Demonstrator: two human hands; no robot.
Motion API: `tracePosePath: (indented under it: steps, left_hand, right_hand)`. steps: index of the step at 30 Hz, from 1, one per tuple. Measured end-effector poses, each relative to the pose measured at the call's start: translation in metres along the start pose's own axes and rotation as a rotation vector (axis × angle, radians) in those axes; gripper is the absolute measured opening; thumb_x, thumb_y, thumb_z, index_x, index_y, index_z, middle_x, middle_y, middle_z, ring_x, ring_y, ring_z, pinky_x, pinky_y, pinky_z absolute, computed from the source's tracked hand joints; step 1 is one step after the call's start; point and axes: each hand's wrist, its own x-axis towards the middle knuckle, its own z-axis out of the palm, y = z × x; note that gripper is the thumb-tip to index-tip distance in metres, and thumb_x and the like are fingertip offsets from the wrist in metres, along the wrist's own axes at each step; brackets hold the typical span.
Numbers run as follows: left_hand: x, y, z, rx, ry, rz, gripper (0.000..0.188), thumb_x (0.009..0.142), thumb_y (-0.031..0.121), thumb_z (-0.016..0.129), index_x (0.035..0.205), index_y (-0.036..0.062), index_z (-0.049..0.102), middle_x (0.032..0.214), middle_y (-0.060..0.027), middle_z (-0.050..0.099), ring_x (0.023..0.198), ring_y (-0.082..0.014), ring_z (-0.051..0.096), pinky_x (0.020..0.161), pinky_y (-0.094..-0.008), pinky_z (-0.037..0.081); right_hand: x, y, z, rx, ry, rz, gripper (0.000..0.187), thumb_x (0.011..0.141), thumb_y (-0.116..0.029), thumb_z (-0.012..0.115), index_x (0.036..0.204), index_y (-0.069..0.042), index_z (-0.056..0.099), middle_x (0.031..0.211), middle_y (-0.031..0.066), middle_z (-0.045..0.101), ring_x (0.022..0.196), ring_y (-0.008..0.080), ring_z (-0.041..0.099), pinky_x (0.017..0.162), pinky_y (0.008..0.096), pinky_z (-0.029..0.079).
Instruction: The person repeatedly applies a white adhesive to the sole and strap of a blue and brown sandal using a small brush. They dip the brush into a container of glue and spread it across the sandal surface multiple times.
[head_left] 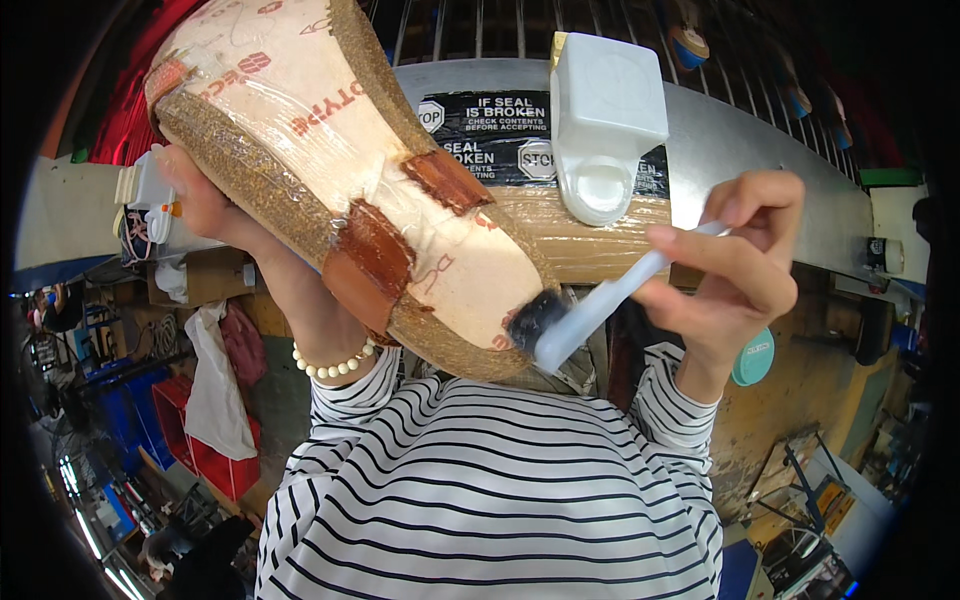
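The left hand grips the sole along its left edge; the right hand pinches a brush, its bristles at the sole's lower edge. A gap separates sole and white container, rightward.

**Red Print on Insole, White Capitals on Black Tape**

Red lettering crosses the pale insole at several angles, from beside the left hand to near the right hand's fingers. Left of and beyond those fingers, the tape bears stacked lines of white capitals and pale octagonal signs. Below them, light lettering on a turquoise disc is too small to read.
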Motion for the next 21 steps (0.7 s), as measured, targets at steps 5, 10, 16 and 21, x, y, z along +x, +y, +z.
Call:
tracePosePath:
  steps: [5,10,16,21]
  left_hand:
    - [-0.009,0.003,0.005,-0.172,-0.002,-0.143,0.033,0.103,0.021,0.049,0.123,-0.0048,0.050,0.102,-0.0144,0.060,0.095,-0.0267,0.060,0.089,-0.0379,0.046]
    - [-0.016,0.008,0.009,-0.260,-0.011,-0.224,0.033,0.104,0.023,0.047,0.123,-0.0044,0.050,0.103,-0.0134,0.059,0.097,-0.0253,0.059,0.090,-0.0374,0.045]
    - [-0.024,0.018,0.014,-0.332,-0.023,-0.292,0.035,0.104,0.025,0.045,0.123,-0.0040,0.050,0.105,-0.0122,0.059,0.098,-0.0235,0.058,0.091,-0.0367,0.045]
    - [-0.032,0.025,0.019,-0.382,-0.033,-0.335,0.036,0.105,0.027,0.044,0.123,-0.0037,0.051,0.106,-0.0112,0.059,0.100,-0.0220,0.058,0.092,-0.0362,0.044]
  right_hand:
    - [0.002,-0.001,0.003,0.161,-0.043,-0.062,0.033,0.056,-0.024,0.093,0.083,-0.011,0.079,0.097,0.0039,0.039,0.079,0.0164,0.045,0.065,0.0260,0.037]
    - [0.004,0.002,0.006,0.113,-0.101,-0.017,0.036,0.056,-0.032,0.095,0.082,-0.011,0.080,0.096,0.0040,0.039,0.079,0.0167,0.045,0.068,0.0248,0.037]
    - [0.008,0.005,0.009,0.196,-0.076,-0.023,0.044,0.048,-0.035,0.096,0.086,-0.017,0.082,0.092,0.0005,0.041,0.079,0.0153,0.045,0.065,0.0247,0.034]
    - [0.006,0.004,0.012,0.367,-0.064,-0.081,0.044,0.046,-0.031,0.094,0.087,-0.019,0.083,0.088,-0.0016,0.041,0.077,0.0134,0.044,0.062,0.0233,0.030]
